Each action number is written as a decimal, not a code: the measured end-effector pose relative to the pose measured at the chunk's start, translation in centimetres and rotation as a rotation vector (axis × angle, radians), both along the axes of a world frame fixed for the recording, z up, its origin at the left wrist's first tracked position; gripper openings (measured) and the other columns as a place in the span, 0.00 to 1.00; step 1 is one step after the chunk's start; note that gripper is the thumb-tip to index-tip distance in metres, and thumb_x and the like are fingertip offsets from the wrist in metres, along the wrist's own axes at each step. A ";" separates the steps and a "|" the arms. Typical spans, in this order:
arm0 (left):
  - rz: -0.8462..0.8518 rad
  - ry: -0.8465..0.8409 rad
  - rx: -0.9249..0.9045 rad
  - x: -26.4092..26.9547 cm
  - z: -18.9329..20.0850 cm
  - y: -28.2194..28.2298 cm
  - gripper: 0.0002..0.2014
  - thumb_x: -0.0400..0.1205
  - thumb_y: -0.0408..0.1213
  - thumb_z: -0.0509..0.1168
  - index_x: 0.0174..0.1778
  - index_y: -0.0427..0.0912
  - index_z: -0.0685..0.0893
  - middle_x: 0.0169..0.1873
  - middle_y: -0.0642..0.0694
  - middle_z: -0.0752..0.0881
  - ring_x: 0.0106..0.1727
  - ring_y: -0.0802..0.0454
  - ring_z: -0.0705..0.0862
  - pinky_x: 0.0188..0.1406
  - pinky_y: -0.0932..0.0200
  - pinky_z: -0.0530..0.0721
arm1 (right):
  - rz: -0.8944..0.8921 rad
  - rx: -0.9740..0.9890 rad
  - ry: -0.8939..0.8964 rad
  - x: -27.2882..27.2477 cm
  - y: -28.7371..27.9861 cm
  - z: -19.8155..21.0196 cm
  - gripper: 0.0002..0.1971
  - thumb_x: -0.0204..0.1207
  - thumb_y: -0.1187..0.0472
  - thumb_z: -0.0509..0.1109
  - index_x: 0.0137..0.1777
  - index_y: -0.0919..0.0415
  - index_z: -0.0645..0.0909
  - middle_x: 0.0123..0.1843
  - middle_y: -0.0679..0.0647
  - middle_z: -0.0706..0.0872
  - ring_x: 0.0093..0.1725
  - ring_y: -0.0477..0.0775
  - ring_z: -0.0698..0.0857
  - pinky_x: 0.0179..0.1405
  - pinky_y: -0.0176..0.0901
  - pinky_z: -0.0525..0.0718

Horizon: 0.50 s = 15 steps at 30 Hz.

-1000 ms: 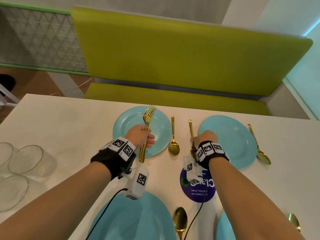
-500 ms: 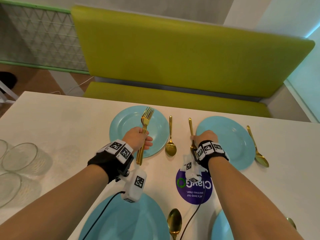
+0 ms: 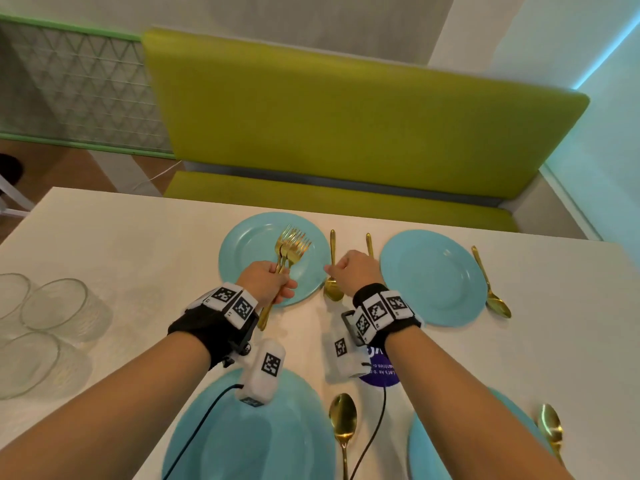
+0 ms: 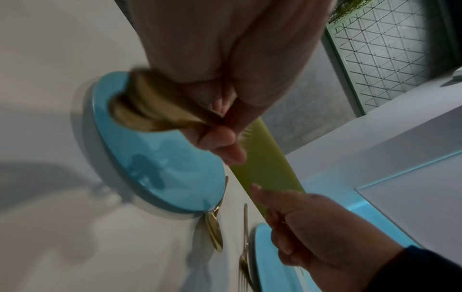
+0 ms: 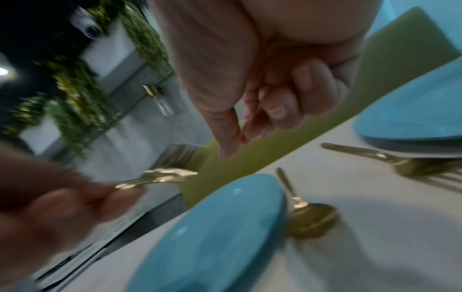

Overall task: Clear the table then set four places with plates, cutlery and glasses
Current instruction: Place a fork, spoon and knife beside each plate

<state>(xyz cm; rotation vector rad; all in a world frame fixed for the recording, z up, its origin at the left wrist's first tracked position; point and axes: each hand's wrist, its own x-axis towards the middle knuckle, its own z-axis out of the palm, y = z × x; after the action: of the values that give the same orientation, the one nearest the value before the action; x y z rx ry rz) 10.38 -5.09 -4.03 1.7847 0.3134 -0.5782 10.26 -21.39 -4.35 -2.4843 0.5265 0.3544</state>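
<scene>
My left hand (image 3: 282, 282) grips a bunch of gold forks (image 3: 292, 244) by their handles, tines up, over the far left blue plate (image 3: 249, 251). The left wrist view shows my fingers wrapped round those handles (image 4: 150, 110). My right hand (image 3: 346, 268) hovers just right of them, above a gold spoon (image 3: 332, 289), fingers curled and holding nothing. In the right wrist view its thumb and forefinger nearly meet (image 5: 237, 144). One fork (image 3: 369, 242) lies flat on the table left of the far right plate (image 3: 433, 278); the hand covers its tines.
Two more blue plates sit at the near edge, left (image 3: 249, 438) and right (image 3: 426, 452), each with a gold spoon (image 3: 343, 417) (image 3: 550, 420) to its right. Another spoon (image 3: 497, 303) lies beside the far right plate. Several clear glasses (image 3: 55, 303) stand at the left. A green bench (image 3: 346, 133) runs behind the table.
My right hand has let go of the fork beside the far right plate and moved left toward my left hand. The forks in my left hand now fan out more.
</scene>
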 end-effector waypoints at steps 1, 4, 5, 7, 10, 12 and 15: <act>-0.008 0.001 -0.016 -0.3 0.3 0.3 0.10 0.84 0.27 0.57 0.37 0.40 0.73 0.31 0.45 0.82 0.14 0.65 0.79 0.13 0.73 0.74 | 0.012 0.020 -0.025 -0.8 1.1 0.6 0.11 0.76 0.50 0.69 0.45 0.56 0.74 0.47 0.54 0.82 0.50 0.55 0.81 0.45 0.41 0.73; -0.075 0.007 -0.045 -1.3 1.5 1.7 0.11 0.83 0.24 0.58 0.37 0.41 0.70 0.30 0.42 0.82 0.11 0.65 0.76 0.10 0.72 0.71 | 0.102 0.056 -0.112 -3.2 4.5 2.3 0.07 0.76 0.54 0.69 0.50 0.56 0.80 0.48 0.57 0.85 0.53 0.57 0.84 0.48 0.42 0.76; -0.114 0.010 -0.052 -1.7 2.0 2.4 0.10 0.82 0.23 0.59 0.39 0.41 0.70 0.30 0.41 0.82 0.10 0.64 0.76 0.10 0.71 0.70 | 0.165 0.049 -0.128 -4.1 5.8 2.9 0.09 0.77 0.56 0.68 0.54 0.56 0.81 0.48 0.58 0.86 0.55 0.59 0.84 0.51 0.43 0.77; -0.199 0.017 -0.048 -2.7 2.8 4.0 0.08 0.82 0.22 0.58 0.41 0.38 0.72 0.29 0.41 0.82 0.10 0.63 0.75 0.11 0.71 0.70 | 0.318 -0.015 -0.127 -5.4 8.1 4.0 0.14 0.78 0.61 0.64 0.62 0.55 0.82 0.53 0.60 0.86 0.59 0.61 0.83 0.56 0.47 0.79; -0.294 0.013 -0.029 -3.7 3.7 7.3 0.05 0.81 0.21 0.57 0.46 0.33 0.75 0.29 0.41 0.82 0.11 0.63 0.76 0.11 0.71 0.70 | 0.429 -0.127 -0.117 -6.7 11.1 4.9 0.16 0.81 0.61 0.61 0.65 0.54 0.83 0.63 0.59 0.85 0.63 0.60 0.81 0.60 0.47 0.79; -0.338 0.021 -0.021 -4.2 4.0 9.8 0.05 0.81 0.21 0.57 0.47 0.31 0.76 0.30 0.40 0.83 0.12 0.63 0.77 0.11 0.71 0.70 | 0.467 -0.169 -0.129 -7.4 13.2 5.0 0.14 0.81 0.60 0.63 0.62 0.53 0.85 0.60 0.59 0.86 0.61 0.60 0.82 0.57 0.48 0.79; -0.365 0.064 -0.002 -4.9 4.0 13.6 0.09 0.80 0.20 0.56 0.38 0.33 0.78 0.31 0.39 0.83 0.13 0.61 0.80 0.11 0.70 0.71 | 0.526 -0.204 -0.129 -7.9 16.8 4.6 0.12 0.79 0.58 0.65 0.58 0.53 0.87 0.56 0.59 0.86 0.58 0.61 0.83 0.50 0.48 0.79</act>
<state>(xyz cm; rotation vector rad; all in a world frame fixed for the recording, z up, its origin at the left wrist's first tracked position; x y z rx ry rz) 5.48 8.55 -0.05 1.8361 0.0276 -0.8940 2.34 -4.60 0.26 -2.7988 -0.1625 0.3488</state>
